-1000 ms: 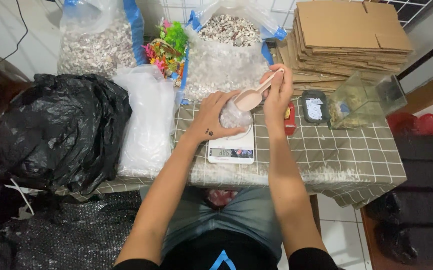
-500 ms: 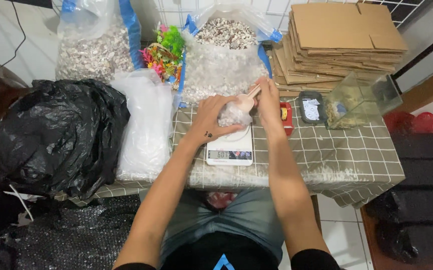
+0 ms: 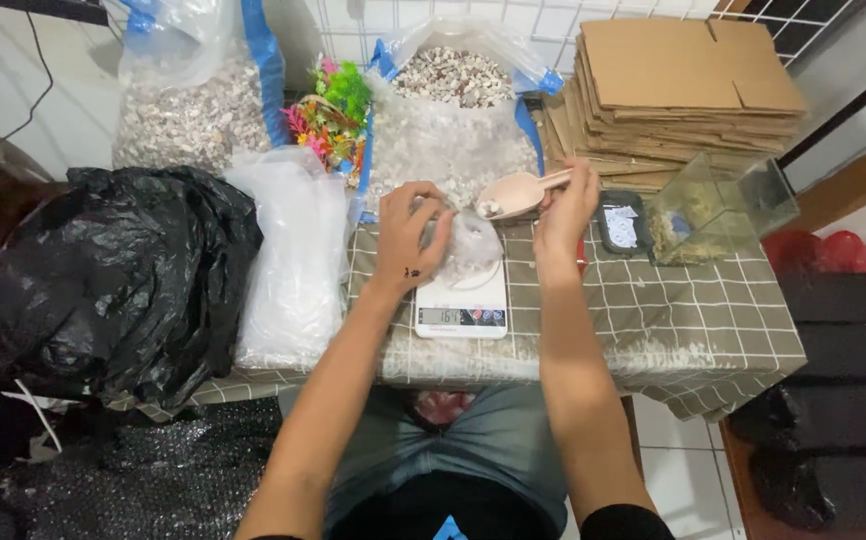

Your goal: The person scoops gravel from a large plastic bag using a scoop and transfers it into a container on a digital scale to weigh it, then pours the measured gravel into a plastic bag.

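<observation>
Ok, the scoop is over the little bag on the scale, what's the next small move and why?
Probably tip the scoop in the right hand into the small clear bag. A few pebbles remain in it, and the left hand holds the bag on the scale.

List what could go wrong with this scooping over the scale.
1. The scoop in the right hand sits tilted beside the small clear bag; pebbles could miss its mouth and scatter on the checked tablecloth.
2. The left hand steadies the bag on the scale; that pressure may skew the reading.
</observation>
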